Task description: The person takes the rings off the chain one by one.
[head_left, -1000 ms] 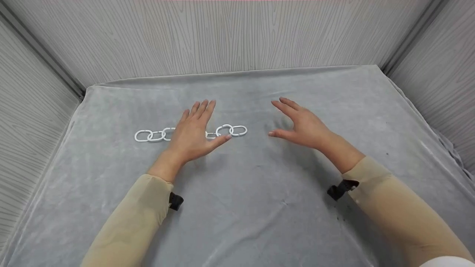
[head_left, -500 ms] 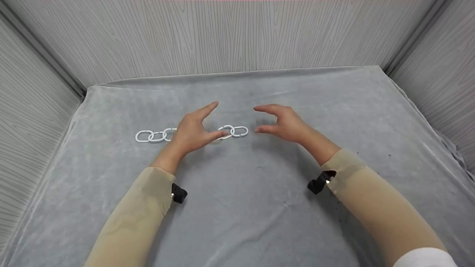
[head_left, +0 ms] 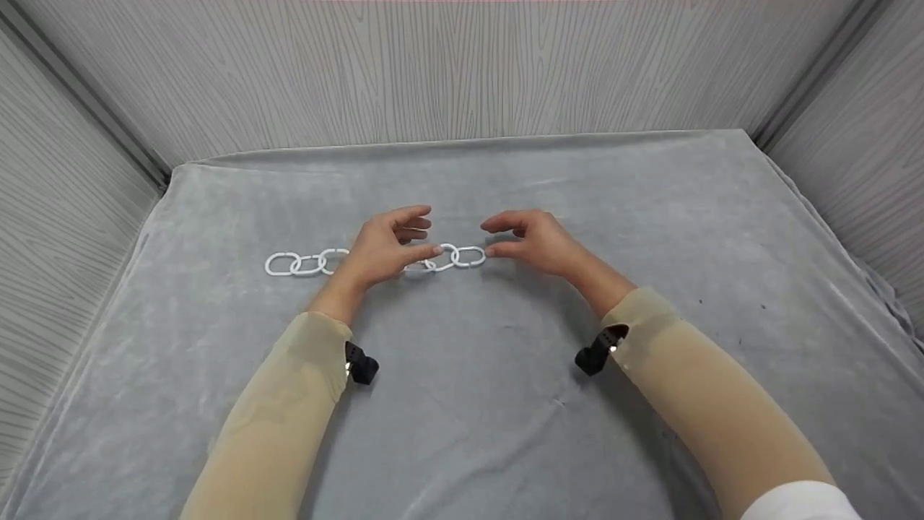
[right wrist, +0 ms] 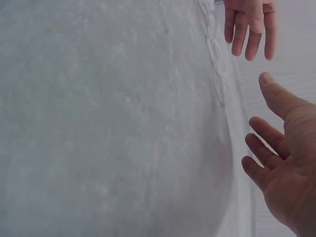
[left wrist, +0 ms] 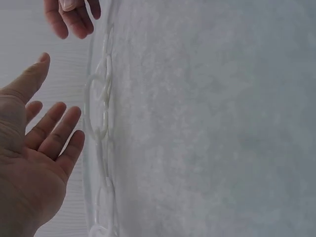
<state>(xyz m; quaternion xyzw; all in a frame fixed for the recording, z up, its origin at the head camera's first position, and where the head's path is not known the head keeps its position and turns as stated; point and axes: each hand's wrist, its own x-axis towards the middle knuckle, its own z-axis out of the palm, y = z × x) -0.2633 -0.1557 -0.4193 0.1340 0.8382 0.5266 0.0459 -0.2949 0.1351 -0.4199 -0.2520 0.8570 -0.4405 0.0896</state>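
Observation:
A chain of several white open-gap links (head_left: 308, 265) lies in a row across the grey cloth. My left hand (head_left: 381, 249) hovers over the middle of the chain and hides some links; its fingers are loosely bent, with nothing between them and the thumb. Beside the chain's right end link (head_left: 470, 257) is my right hand (head_left: 538, 242), thumb and fingers apart and holding nothing. In the left wrist view the left hand (left wrist: 37, 163) is clear of the chain (left wrist: 101, 108). The right wrist view shows the right hand (right wrist: 286, 163) apart from the chain (right wrist: 216, 64).
Grey cloth (head_left: 491, 404) covers the table, with a few creases. Pale wood-grain panels stand behind (head_left: 447, 72) and at both sides. A small black wrist camera sits on each sleeve.
Both hands have come closer together, the right moving left to the chain's end. Their fingers have bent from spread to loosely curved. The chain lies in about the same place.

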